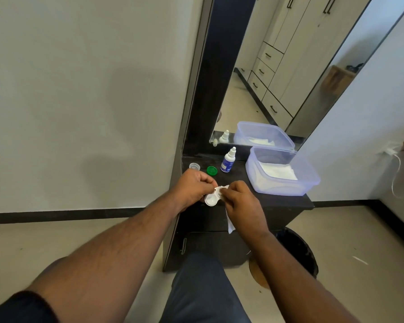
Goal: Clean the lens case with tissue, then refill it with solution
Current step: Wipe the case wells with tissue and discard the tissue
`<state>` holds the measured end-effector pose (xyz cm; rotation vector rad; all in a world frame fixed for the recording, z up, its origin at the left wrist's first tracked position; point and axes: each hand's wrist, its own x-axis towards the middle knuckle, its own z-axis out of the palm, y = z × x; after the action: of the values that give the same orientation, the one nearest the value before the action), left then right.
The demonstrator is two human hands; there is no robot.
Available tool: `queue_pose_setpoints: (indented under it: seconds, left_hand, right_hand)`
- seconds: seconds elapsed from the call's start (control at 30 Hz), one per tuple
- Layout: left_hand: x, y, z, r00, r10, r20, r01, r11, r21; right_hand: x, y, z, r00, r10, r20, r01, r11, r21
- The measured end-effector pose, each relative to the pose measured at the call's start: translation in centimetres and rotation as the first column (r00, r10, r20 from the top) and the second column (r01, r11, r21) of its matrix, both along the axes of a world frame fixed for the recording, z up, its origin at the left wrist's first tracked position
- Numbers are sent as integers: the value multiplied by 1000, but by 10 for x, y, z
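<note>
My left hand holds a white lens case over the front edge of a small dark counter; one open well faces up. My right hand pinches a white tissue and presses it into the case's other well, with the tissue's tail hanging below the hand. A small white solution bottle with a blue label stands upright at the back of the counter. A green cap and a clear cap lie beside it to the left.
A translucent plastic box with white tissues inside stands on the counter's right half. A mirror rises behind the counter. A dark bin sits on the floor to the right, below the counter. My leg is in front of the cabinet.
</note>
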<state>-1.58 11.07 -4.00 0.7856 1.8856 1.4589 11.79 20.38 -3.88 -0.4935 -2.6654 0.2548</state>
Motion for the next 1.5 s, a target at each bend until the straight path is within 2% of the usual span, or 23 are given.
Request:
queue_pose_setpoints:
  seconds: [0.13,0.23,0.37,0.47,0.57,0.7,0.8,0.9,1.0,1.07,1.17,1.27,1.33,1.4,1.5]
  left_hand:
    - [-1,1,1,999,-1,36,1,1000,-1]
    - [-2,1,2,999,-10,32,10,1000,-5]
    - [-1,0,1,1000,-27,13,27,1000,-4]
    - [1,0,0,999,-43,-3,43,999,-4]
    - [0,-1,0,999,-49,3,49,999,-4]
    - [-1,0,2,999,-42,17,42,999,-2]
    - [-2,1,3,999,-50,17,50,999,-18]
    - [-3,1,2,999,-38,28,39,999,-19]
    - [-2,2,0,1000,-25,13,25,999,-20]
    - [-1,2,0,1000,-25,17,25,1000,-12]
    - [-2,1,1,1000,-28,15,28,999,-20]
    - [-1,0,0,1000,-27,13,27,999,-17]
    - [-1,-1,0,1000,-26,4,26,999,-21]
    - [-1,-1,-1,1000,-20,2,20,999,-27]
    - [2,0,-2,1000,16,3,-16,1000,-4]
  right_hand:
    - [3,3,-6,996,4,94,-11,997,71]
    - [1,7,-4,994,9,112,-13,999,34]
    - [-2,20,11,946,164,279,-202,973,113]
    - [-6,32,34,839,256,481,-404,884,234]
    - [-11,38,55,749,272,604,-564,739,368]
    - [-10,42,59,691,331,643,-687,577,442]
    - [-9,45,57,701,354,619,-695,534,482]
    - [-5,40,44,769,309,560,-619,575,534]
    - [1,23,22,867,208,452,-444,734,514]
    - [4,8,11,929,130,348,-286,847,448]
    - [2,-9,-4,976,-34,214,-14,976,218]
    - [-4,-11,-11,990,-114,83,120,990,-74]
    - [-8,-6,-11,991,-124,48,131,971,-201]
    - [-9,-3,-9,994,-90,57,100,972,-211]
    - [-5,1,-10,998,-17,53,24,992,-125]
